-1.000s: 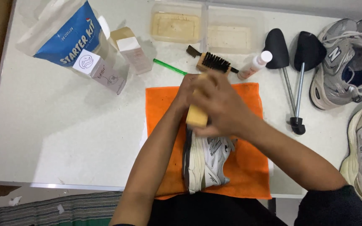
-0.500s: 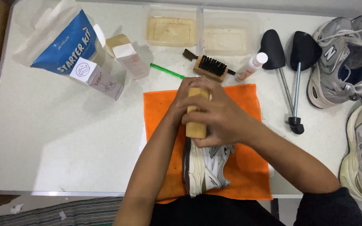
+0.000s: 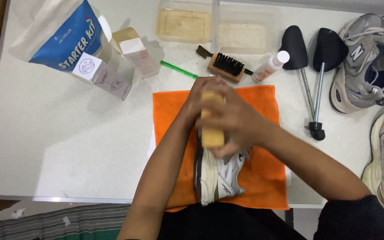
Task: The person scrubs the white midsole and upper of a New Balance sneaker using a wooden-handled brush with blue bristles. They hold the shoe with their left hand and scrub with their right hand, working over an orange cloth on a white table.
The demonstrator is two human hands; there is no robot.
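Note:
A white and grey sneaker (image 3: 222, 175) lies on its side on an orange cloth (image 3: 270, 178) spread on the white table (image 3: 67, 146). My right hand (image 3: 241, 122) grips a tan wooden block, likely a brush (image 3: 212, 133), pressed against the shoe's sole edge. My left hand (image 3: 198, 95) reaches over the shoe's far end and holds it; the toe is hidden under both hands.
A blue and white pouch (image 3: 63, 38), two small boxes (image 3: 134, 51), a green stick (image 3: 178, 70), a black-bristled brush (image 3: 225, 66), a small bottle (image 3: 270, 66), two plastic trays (image 3: 214, 26) and two black shoe trees (image 3: 310, 58) lie behind. More sneakers (image 3: 370, 62) sit at right.
My right hand and the tan block have slid slightly along the shoe's sole edge. The view has shifted a little; the shoe and cloth stay in place.

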